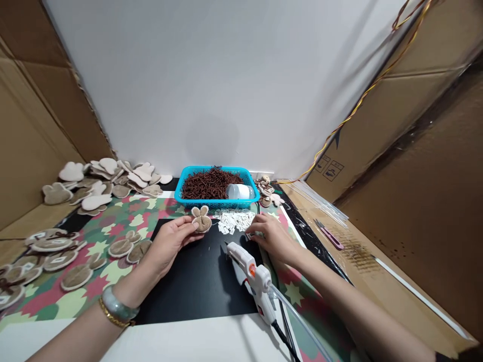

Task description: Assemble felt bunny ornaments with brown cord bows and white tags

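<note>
My left hand [175,239] is closed on a bunny-shaped felt piece [202,221], tan with a pale border, held upright above a black mat [188,281]. My right hand [269,234] reaches to the right edge of a pile of small white labels [234,221]. Its fingers are bent together in a pinch at one label, and the fingertips are partly hidden. Below that hand a white hot glue gun [249,271] stands on the mat, nozzle pointing up and left, with a clear glue stick in its back.
Behind the labels sits a blue basket [179,193] of brown twisted bits with a white cup [238,191]. Bunny pieces [96,188] heap at the back left; others lie in front. Pink snips [329,235] and clear glue sticks [320,201] lie right. Cardboard walls flank both sides.
</note>
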Available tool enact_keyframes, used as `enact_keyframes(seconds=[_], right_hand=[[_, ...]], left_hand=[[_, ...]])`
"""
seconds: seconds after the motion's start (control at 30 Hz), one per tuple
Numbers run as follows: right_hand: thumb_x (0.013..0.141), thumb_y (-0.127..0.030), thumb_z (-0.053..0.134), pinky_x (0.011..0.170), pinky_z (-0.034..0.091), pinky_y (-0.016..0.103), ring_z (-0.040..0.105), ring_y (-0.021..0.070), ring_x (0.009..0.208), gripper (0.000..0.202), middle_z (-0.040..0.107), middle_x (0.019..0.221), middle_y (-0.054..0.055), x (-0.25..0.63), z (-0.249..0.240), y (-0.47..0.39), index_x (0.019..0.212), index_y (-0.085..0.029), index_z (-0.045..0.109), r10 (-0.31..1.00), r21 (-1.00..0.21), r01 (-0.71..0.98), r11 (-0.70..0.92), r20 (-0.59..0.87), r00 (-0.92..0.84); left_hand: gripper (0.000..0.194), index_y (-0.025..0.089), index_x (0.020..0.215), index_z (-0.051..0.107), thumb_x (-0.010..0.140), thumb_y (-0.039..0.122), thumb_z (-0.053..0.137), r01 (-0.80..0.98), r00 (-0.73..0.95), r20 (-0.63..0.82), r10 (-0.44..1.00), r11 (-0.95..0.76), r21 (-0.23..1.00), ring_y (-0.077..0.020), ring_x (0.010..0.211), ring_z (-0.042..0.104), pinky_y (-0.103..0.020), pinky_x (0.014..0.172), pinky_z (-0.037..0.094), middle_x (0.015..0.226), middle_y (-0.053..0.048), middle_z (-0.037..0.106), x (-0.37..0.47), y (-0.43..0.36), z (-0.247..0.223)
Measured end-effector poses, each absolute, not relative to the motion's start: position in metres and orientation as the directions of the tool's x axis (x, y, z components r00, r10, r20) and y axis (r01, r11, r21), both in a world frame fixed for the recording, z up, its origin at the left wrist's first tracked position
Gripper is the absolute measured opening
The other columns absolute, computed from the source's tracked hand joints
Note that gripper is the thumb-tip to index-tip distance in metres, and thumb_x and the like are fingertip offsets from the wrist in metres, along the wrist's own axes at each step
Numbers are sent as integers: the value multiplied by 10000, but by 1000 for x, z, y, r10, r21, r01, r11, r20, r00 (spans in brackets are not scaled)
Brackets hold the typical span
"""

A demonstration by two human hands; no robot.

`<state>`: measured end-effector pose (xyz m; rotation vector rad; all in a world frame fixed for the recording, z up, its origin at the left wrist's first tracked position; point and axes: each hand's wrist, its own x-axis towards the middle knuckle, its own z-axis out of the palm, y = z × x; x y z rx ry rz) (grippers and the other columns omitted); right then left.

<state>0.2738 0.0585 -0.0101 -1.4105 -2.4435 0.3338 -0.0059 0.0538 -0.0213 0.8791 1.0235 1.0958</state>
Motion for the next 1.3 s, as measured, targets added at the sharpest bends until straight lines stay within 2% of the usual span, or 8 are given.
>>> enact_keyframes(seconds=[0.07, 0.13, 0.27, 0.43, 0.67, 0.83, 1.03, 1.3], right_hand=[[816, -110, 712, 795, 427, 345, 574, 234, 913, 201, 673, 949, 81, 272, -7, 70, 982, -212, 762, 820, -255, 784, 566, 73, -568], [794, -111, 738, 791, 418, 323, 581, 228, 920, 201, 680, 949, 72, 272, -4, 80, 969, -208, 756, 789, -238, 766, 598, 5, -614], [778, -121, 741, 783, 395, 296, 599, 197, 864, 91, 687, 884, 42, 272, -2, 97, 833, -194, 736, 791, -266, 777, 570, -76, -607], [713, -100, 756, 689, 385, 267, 600, 166, 736, 99, 689, 759, 15, 270, -2, 108, 707, -185, 706, 806, -328, 799, 503, -153, -571], [680, -18, 686, 536, 382, 212, 612, 142, 618, 162, 685, 670, -3, 269, -4, 102, 733, -171, 699, 826, -412, 797, 441, -161, -540], [697, -27, 702, 572, 411, 219, 640, 150, 649, 232, 722, 740, 13, 268, 1, 101, 886, -160, 728, 827, -434, 772, 465, -99, -554], [794, -102, 687, 722, 444, 263, 645, 183, 790, 99, 731, 819, 53, 265, 6, 106, 779, -168, 759, 814, -405, 751, 522, -28, -581], [721, -83, 739, 719, 432, 248, 636, 182, 785, 102, 717, 803, 31, 263, -9, 113, 738, -182, 754, 804, -354, 768, 533, -71, -591]], left_hand=[[292, 131, 948, 719, 728, 301, 807, -281, 135, -205, 969, 236, 930, -224, 971, 712, -322, 866, 569, 1063, -114, 764, -5, 53, -21], [293, 133, 940, 718, 718, 299, 814, -286, 138, -208, 968, 240, 928, -218, 946, 717, -318, 854, 572, 1034, -106, 771, -5, 53, -21], [297, 138, 935, 720, 707, 296, 823, -288, 141, -216, 966, 249, 925, -216, 935, 717, -315, 841, 573, 1026, -100, 772, -4, 54, -23], [266, 139, 918, 725, 719, 295, 811, -295, 148, -210, 967, 245, 924, -220, 941, 716, -324, 849, 565, 1046, -111, 767, -5, 53, -21], [254, 134, 900, 731, 708, 278, 813, -297, 144, -218, 965, 253, 921, -226, 932, 714, -341, 862, 555, 1011, -116, 771, -2, 50, -16], [259, 135, 928, 732, 730, 290, 795, -288, 146, -200, 969, 235, 928, -219, 940, 712, -326, 853, 559, 1033, -115, 768, -4, 52, -18], [296, 139, 935, 737, 715, 321, 812, -282, 143, -185, 972, 219, 934, -237, 949, 714, -337, 848, 565, 1018, -117, 771, -5, 54, -21], [295, 143, 943, 723, 719, 315, 808, -290, 151, -201, 968, 238, 927, -221, 933, 718, -321, 837, 567, 1023, -106, 770, -4, 54, -23]])
